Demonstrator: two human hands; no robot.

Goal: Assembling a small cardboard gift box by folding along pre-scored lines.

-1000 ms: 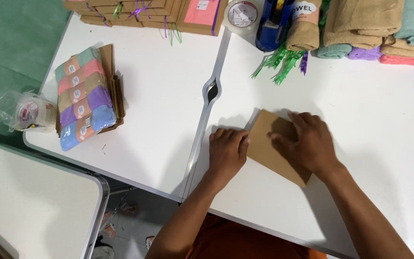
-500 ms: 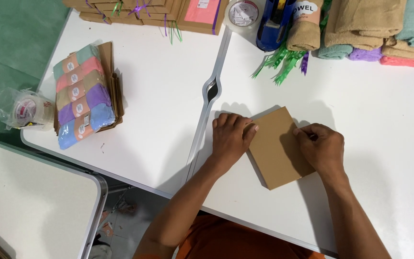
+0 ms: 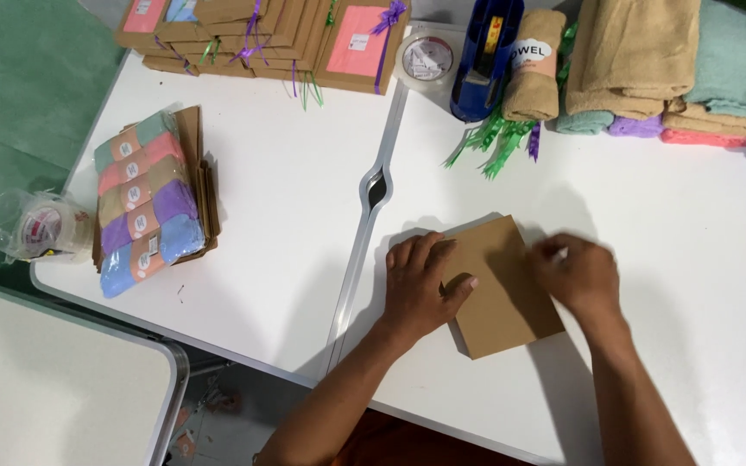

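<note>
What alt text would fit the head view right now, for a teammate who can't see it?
Two bare hands press on a flat brown cardboard box lying on a white table: the left hand flat on its left edge, the right hand at its right edge. A row of rolled coloured towels lies to the left, with folded towels and a blue tape dispenser behind.

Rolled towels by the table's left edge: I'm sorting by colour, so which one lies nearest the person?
The light blue rolled towel, the last in the row, below the purple one; the green one lies farthest.
</note>
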